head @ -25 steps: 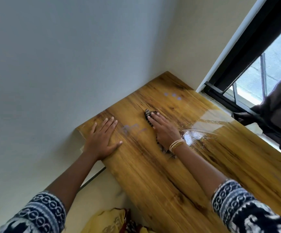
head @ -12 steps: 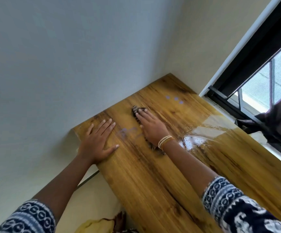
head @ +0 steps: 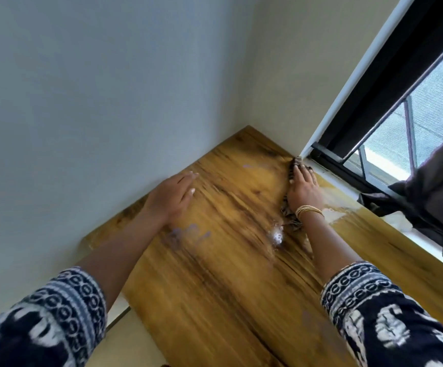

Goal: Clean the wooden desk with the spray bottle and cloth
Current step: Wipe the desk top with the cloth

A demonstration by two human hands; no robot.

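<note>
The wooden desk (head: 228,274) fills the lower middle, its far corner against the walls. My right hand (head: 303,190) lies flat with straight fingers on a dark patterned cloth (head: 290,215), pressing it down at the desk's far right edge by the window frame. The cloth shows beyond the fingertips and beside the wrist. My left hand (head: 171,197) is flat with straight fingers over the desk's left edge near the wall; whether it touches the wood is unclear. A small wet foamy spot (head: 277,235) glistens on the wood left of my right forearm. No spray bottle is in view.
A pale wall (head: 96,102) borders the desk on the left and far side. A black-framed window (head: 390,109) runs along the right, with a dark curtain (head: 432,197) bunched on the sill. Faint purple marks (head: 186,233) stain the wood.
My right hand slid the cloth from the middle of the desk to the far right edge by the window. My left hand shifted forward along the left edge. The view tilted.
</note>
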